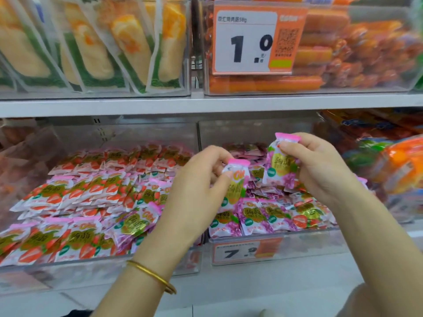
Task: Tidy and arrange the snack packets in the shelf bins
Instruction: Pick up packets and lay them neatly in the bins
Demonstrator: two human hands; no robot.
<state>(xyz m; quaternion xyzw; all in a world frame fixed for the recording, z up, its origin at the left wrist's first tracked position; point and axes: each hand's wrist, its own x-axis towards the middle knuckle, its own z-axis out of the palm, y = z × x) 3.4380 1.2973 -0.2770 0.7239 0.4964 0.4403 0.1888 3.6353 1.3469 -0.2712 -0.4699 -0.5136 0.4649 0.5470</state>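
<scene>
Shop shelving (206, 106) carries clear bins, the grape bin (309, 244) at five o'clock of centre. Over it the left hand (196, 177) pinches a grape packet (237, 179) near its pink top seal, and the right hand (320, 170) curls round a second packet (280, 165). Both hang upright, long axis twelve to six, the pile directly below at six o'clock. The right hand is nearer the back rows.
</scene>
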